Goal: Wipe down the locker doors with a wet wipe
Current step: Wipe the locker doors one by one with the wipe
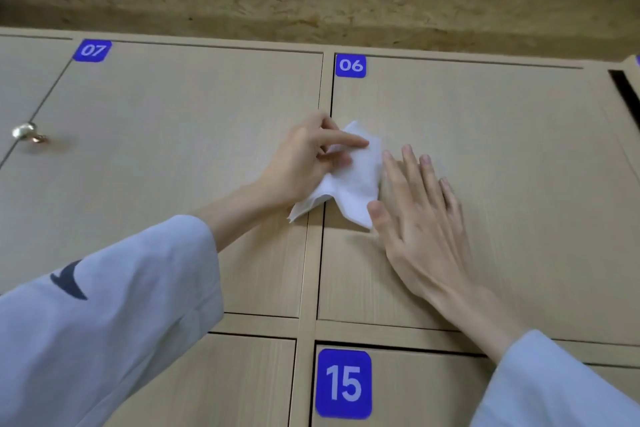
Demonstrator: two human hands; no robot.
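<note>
My left hand holds the white wet wipe near the middle of the frame, my fingers curled round its upper part, the forefinger lying across the cloth. The wipe is crumpled and hangs over the seam between the door marked 07 and the door marked 06, its lower corner reaching down to the left. My right hand lies flat on door 06 just right of the wipe, fingers straight and slightly spread, the thumb touching the wipe's lower edge; it holds nothing. Blue number labels sit at the upper corners of the doors: 07 at upper left, 06 at upper centre. A larger blue 15 label marks the door at the bottom of the frame. A small metal key sticks out of the lock at the left edge. Pale blue sleeves cover both my forearms. Above the lockers runs a rough chipboard panel.
</note>
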